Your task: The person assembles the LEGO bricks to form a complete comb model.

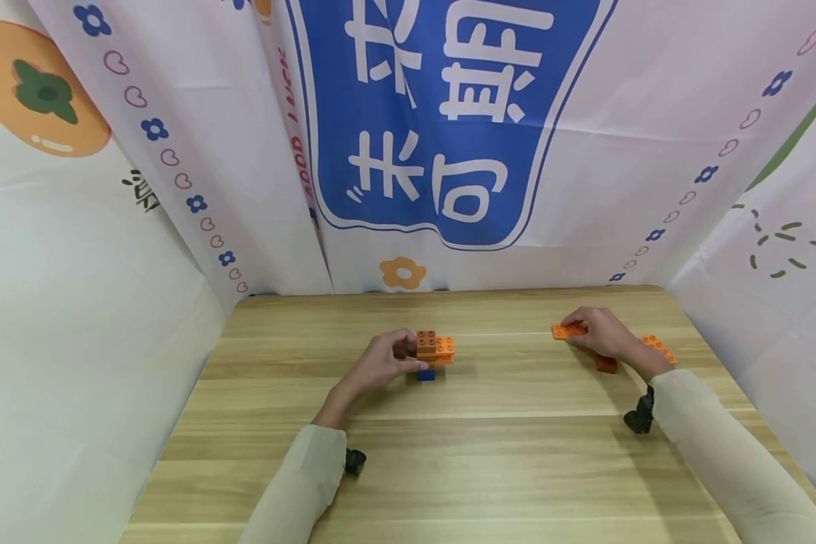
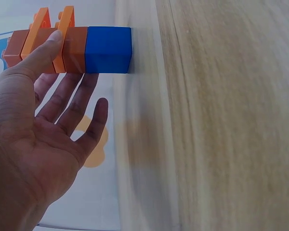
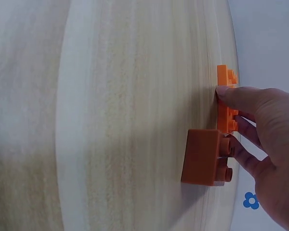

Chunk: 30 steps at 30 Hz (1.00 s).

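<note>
Toy building bricks are stacked in a small tower point(image 1: 426, 344) near the middle of the wooden table, with a blue brick point(image 2: 109, 50) at its base. Above that, brown bricks alternate with thin orange plates point(image 2: 62, 41), which jut out to the right in the head view. My left hand point(image 1: 383, 360) grips the tower from its left side, thumb against the layers. Over on the right, my right hand point(image 1: 607, 333) pinches a flat orange plate point(image 3: 222, 103) low at the tabletop. A brown brick point(image 3: 201, 156) sits close beside that hand's fingers.
Another flat orange plate point(image 1: 658, 348) lies behind the right wrist, near the table's right edge. A printed cloth point(image 1: 415, 249) hangs along the back edge of the table point(image 1: 449, 468), and white cloth walls flank both sides.
</note>
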Each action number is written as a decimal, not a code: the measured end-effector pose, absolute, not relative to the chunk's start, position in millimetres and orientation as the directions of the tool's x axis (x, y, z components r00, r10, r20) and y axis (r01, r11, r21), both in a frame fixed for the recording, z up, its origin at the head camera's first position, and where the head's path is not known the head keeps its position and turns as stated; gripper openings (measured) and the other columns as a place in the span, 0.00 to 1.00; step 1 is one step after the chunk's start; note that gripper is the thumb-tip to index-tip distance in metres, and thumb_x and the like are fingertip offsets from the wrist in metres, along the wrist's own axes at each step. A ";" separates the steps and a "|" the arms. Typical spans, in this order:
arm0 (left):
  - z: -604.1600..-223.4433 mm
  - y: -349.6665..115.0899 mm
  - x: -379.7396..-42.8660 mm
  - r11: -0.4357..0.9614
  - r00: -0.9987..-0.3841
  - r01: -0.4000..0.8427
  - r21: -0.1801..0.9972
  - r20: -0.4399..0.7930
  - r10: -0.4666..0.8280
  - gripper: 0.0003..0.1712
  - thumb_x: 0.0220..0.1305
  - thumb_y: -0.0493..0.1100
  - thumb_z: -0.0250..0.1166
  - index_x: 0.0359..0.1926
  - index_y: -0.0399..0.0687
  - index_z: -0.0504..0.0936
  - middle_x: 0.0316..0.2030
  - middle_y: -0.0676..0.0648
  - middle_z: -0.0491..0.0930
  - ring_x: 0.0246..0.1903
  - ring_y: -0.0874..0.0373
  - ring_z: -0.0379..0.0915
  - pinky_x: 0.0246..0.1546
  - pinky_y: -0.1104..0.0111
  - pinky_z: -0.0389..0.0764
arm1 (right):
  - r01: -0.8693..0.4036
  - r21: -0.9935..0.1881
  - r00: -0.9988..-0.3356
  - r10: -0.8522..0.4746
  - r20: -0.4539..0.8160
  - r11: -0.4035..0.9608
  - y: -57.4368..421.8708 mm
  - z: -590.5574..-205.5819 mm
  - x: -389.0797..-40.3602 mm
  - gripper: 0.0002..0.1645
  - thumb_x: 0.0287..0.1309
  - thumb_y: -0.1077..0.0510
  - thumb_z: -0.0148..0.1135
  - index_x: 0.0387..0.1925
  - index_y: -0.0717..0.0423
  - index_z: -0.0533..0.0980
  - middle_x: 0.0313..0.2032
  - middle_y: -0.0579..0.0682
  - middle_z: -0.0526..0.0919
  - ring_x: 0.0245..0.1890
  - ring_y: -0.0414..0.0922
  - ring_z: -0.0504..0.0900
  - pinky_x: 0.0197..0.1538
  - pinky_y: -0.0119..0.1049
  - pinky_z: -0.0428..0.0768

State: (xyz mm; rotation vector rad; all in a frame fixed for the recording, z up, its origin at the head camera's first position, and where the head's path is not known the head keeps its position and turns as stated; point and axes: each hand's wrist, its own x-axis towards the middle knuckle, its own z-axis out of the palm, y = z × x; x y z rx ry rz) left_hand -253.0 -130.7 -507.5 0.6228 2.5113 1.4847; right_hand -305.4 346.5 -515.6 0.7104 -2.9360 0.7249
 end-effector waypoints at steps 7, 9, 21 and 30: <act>-508.3 -129.9 -253.0 0.425 -0.902 0.268 0.865 0.071 0.425 0.16 0.63 0.41 0.79 0.48 0.47 0.83 0.45 0.49 0.86 0.43 0.57 0.82 0.47 0.64 0.86 | -0.455 -0.420 -0.889 -0.432 0.155 0.785 343.8 -516.2 -304.0 0.17 0.58 0.63 0.79 0.49 0.63 0.87 0.47 0.62 0.89 0.48 0.60 0.87 0.51 0.60 0.84; -508.4 -129.8 -252.8 0.427 -0.901 0.273 0.862 0.075 0.427 0.16 0.63 0.41 0.79 0.48 0.46 0.83 0.45 0.49 0.86 0.43 0.57 0.82 0.47 0.64 0.86 | -0.459 -0.417 -0.887 -0.434 0.159 0.785 342.7 -515.2 -303.6 0.17 0.58 0.63 0.79 0.49 0.63 0.87 0.47 0.61 0.90 0.48 0.60 0.87 0.52 0.60 0.85; -506.9 -130.6 -252.8 0.425 -0.896 0.280 0.861 0.076 0.437 0.16 0.63 0.41 0.79 0.48 0.46 0.83 0.45 0.48 0.86 0.43 0.56 0.82 0.47 0.65 0.86 | -0.462 -0.441 -0.885 -0.430 0.179 0.769 325.5 -497.8 -300.3 0.18 0.58 0.62 0.80 0.49 0.60 0.87 0.48 0.58 0.90 0.49 0.57 0.88 0.51 0.57 0.87; -505.6 -130.6 -253.3 0.414 -0.894 0.284 0.865 0.083 0.439 0.16 0.63 0.42 0.79 0.47 0.45 0.83 0.44 0.48 0.86 0.43 0.57 0.83 0.47 0.65 0.86 | -0.551 -0.397 -0.834 -0.505 0.223 0.734 305.6 -481.5 -294.2 0.19 0.57 0.64 0.80 0.50 0.62 0.87 0.46 0.57 0.90 0.46 0.54 0.88 0.49 0.55 0.86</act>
